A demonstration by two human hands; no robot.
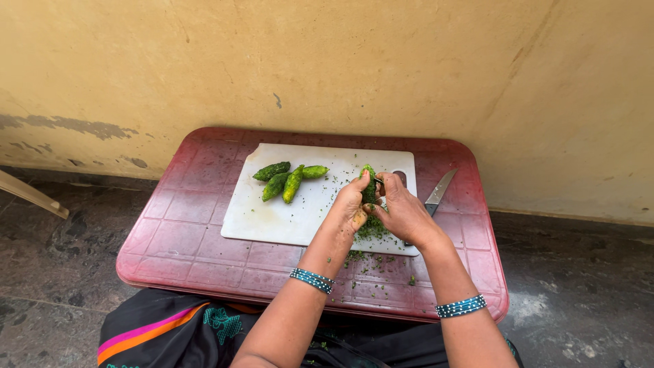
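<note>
Over the white cutting board (272, 218), both hands met on a small bumpy green gourd (368, 185) held upright. It looked light, firm and rough, best gripped round its middle. Left hand (349, 208) was closed round its lower part; right hand (402, 211) pinched its upper side, scraping. Green shavings (371, 230) lay beneath; four more gourds (289, 179) sat apart.

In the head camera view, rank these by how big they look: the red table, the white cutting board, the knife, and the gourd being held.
1. Red table
2. White cutting board
3. Knife and held gourd: both partly hidden by the hands, so unsure which is bigger.
</note>
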